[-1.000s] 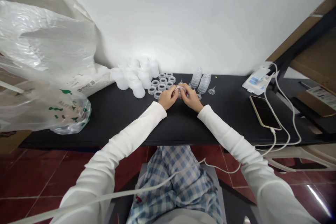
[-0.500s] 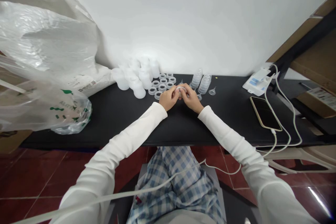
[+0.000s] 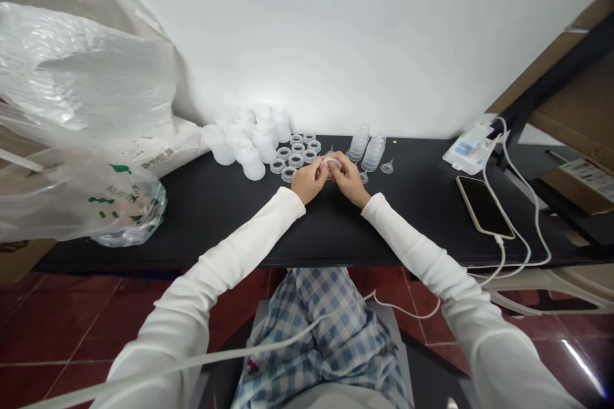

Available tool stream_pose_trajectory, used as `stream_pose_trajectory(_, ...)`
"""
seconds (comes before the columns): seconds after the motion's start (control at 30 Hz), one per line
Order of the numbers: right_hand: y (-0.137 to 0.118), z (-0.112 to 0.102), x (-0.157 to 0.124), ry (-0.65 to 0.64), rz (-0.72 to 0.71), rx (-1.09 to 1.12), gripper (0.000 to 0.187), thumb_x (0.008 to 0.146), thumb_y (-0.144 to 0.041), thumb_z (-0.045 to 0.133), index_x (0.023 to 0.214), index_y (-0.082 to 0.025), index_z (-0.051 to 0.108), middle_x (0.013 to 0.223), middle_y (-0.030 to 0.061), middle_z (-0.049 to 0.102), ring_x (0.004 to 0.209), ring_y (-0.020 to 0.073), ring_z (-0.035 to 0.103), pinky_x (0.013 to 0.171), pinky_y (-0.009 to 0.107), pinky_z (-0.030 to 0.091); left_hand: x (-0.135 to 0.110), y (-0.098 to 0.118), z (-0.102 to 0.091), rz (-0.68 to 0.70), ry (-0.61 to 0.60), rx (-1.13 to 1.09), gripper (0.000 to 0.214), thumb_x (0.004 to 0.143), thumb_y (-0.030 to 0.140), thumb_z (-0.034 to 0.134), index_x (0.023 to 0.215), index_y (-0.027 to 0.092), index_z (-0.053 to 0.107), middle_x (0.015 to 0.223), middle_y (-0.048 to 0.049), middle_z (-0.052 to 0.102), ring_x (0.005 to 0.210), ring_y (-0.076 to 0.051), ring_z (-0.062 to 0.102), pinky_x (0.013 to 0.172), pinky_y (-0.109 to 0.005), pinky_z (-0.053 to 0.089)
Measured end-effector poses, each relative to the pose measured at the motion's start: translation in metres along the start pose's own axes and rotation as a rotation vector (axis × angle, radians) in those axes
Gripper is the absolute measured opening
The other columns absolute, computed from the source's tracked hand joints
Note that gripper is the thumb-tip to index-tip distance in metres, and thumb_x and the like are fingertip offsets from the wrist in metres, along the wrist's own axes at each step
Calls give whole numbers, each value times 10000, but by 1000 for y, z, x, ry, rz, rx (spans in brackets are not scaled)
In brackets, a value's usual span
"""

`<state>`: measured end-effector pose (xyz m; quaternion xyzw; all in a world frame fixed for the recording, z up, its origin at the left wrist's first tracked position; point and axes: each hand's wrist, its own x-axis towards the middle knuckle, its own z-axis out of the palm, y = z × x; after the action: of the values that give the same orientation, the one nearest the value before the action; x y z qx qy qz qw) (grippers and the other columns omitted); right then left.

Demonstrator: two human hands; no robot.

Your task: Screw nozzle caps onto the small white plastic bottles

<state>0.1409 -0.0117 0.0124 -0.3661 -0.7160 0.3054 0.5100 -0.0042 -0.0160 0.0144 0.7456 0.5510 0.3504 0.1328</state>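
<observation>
Above the black table, my left hand [image 3: 307, 180] and my right hand [image 3: 352, 183] meet, both closed around a translucent collar ring [image 3: 331, 160]. Thumbs press at its near side; the fingers below are largely hidden. Just left of my hands lie several similar loose rings [image 3: 296, 160]. Beyond my right hand, clear domed caps [image 3: 373, 153] stand in two nested stacks. A clear silicone teat [image 3: 387, 168] rests to their right, and others are partly hidden by my right hand. White translucent bottles [image 3: 252, 163] are grouped behind the rings on the left.
Large plastic bags [image 3: 86, 83] cover the table's left end. On the right lie a phone [image 3: 484, 206] with a charging cable and a white-and-blue packet [image 3: 467, 150]. A white cable [image 3: 288, 342] crosses over my lap. Cardboard boxes sit on a rack at far right.
My hands stay in the same place around the ring, with only a slight shift of the fingers. The loose parts on the table have not moved.
</observation>
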Motion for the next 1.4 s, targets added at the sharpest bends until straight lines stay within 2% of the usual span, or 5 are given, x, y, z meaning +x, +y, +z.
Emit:
stream_pose_trajectory(0.2, 1, -1, -2, -82, 15, -68, 425, 997, -584, 428, 1162, -222, 577, 895, 26, 638, 669, 145, 535, 678, 309, 507, 0, -5, 0, -12, -6, -87, 270, 1012, 350, 476, 1096, 183, 672, 746, -36, 667, 699, -194, 646, 650, -279, 386)
stream_pose_trajectory(0.53, -8, -4, -2, -39, -29, -49, 424, 967, -585, 484, 1150, -228, 621, 1135, 71, 662, 992, 212, 603, 847, 341, 519, 2, -15, 6, 94, -3, -348, 289, 981, 454, 524, 1028, 189, 630, 620, 11, 544, 549, -141, 507, 565, -266, 341)
stream_pose_trajectory(0.73, -4, 0, -2, -6, 47, 41, 335, 959, -524, 523, 1082, -224, 609, 998, 32, 661, 850, 174, 589, 789, 313, 500, 4, -16, 12, 112, 59, -427, 317, 968, 464, 535, 973, 179, 674, 581, 28, 474, 542, -117, 433, 556, -259, 344)
stream_pose_trajectory(1.03, -9, -1, -4, -39, 7, -58, 391, 992, -569, 440, 1111, -221, 573, 973, 35, 647, 712, 140, 555, 680, 290, 475, 2, -20, 11, 114, 30, -416, 435, 1009, 500, 412, 1108, 179, 689, 690, -19, 606, 619, -149, 535, 619, -285, 430)
stream_pose_trajectory(1.4, -9, 2, -4, 44, -8, -78, 442, 981, -617, 434, 1048, -219, 614, 861, 24, 650, 612, 132, 516, 601, 295, 449, -1, -9, 8, 106, 72, -394, 463, 983, 597, 411, 845, 191, 585, 600, 18, 458, 548, -116, 432, 558, -272, 358)
